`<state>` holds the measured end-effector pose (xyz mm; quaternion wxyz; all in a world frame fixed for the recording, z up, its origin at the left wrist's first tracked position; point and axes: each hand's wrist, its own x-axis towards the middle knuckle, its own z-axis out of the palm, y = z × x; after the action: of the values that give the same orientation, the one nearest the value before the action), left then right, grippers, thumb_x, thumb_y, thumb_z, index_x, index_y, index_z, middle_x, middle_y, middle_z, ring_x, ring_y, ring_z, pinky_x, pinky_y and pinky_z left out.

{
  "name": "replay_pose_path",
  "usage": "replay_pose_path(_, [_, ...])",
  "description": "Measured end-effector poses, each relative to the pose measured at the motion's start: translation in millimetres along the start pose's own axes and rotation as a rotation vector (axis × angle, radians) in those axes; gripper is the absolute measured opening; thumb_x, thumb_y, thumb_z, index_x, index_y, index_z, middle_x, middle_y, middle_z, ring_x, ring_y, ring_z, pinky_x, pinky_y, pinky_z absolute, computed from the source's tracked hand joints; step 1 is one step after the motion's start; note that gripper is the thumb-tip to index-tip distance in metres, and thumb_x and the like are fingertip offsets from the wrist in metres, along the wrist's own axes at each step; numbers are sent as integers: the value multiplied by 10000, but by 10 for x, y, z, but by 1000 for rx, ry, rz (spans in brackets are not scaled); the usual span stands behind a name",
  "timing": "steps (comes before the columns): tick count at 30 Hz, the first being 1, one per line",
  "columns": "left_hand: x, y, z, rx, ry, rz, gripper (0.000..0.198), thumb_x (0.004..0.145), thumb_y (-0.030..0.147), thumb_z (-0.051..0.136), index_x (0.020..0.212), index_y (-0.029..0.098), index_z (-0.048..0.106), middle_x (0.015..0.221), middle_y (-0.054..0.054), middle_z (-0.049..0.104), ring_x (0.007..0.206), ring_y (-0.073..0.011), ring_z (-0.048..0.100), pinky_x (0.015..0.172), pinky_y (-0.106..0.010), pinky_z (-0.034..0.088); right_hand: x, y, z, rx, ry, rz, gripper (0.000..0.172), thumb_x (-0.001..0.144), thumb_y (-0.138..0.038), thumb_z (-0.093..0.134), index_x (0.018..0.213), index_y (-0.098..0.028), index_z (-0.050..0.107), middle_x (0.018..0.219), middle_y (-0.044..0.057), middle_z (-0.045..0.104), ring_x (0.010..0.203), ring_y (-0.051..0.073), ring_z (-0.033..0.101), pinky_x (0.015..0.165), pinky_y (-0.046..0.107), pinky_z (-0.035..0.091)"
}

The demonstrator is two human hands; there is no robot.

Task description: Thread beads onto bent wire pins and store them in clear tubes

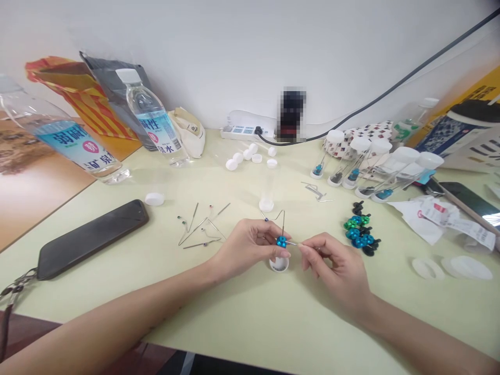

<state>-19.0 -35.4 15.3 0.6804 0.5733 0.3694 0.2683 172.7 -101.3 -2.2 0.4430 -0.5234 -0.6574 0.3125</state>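
My left hand [248, 242] is closed around a small shiny blue metal fitting [281, 241], pinched between thumb and fingers. From the fitting's top rises a thin bent metal rod [283, 219], its far end slanting left with a small dark bead. My right hand [332, 263] pinches a thin metal pin-like tool [292, 243] whose tip meets the fitting's right side. Whether the tip sits inside a hole is too small to tell. Just below the fitting stands a small white cap [279, 264] with tiny dark bits in it, partly hidden by my left thumb.
Left of my hands lie several bent metal rods [203, 229]. To the right are blue, green and black fittings [359, 229]. Behind them stand several clear tubes with white caps [359, 143]. A phone [94, 237] and water bottles [156, 120] occupy the left side; a power strip [244, 127] is behind.
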Motion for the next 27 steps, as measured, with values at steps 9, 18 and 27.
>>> replay_pose_path(9, [-55, 8, -2, 218, 47, 66, 198, 811, 283, 643, 940, 158, 727, 713, -20, 689, 657, -135, 615, 693, -274, 527, 5, 18, -1, -28, 4, -19, 159, 916, -265, 515, 785, -203, 578, 573, -24, 597, 434, 85, 464, 434, 235, 342])
replay_pose_path(18, [-61, 45, 5, 146, 67, 107, 142, 757, 240, 695, 847, 134, 717, 738, -33, 669, 626, -138, 614, 647, -276, 540, -10, 11, -15, -147, 15, -133, 147, 915, -211, 504, 787, -212, 575, 597, -27, 612, 455, 87, 495, 447, 235, 362])
replay_pose_path(27, [-55, 43, -4, 170, 9, 132, 130, 778, 241, 670, 836, 133, 713, 731, -33, 653, 620, -133, 603, 625, -265, 537, -7, 26, -23, -210, 5, -215, 152, 929, -212, 470, 826, -215, 582, 611, -19, 624, 453, 89, 503, 442, 231, 374])
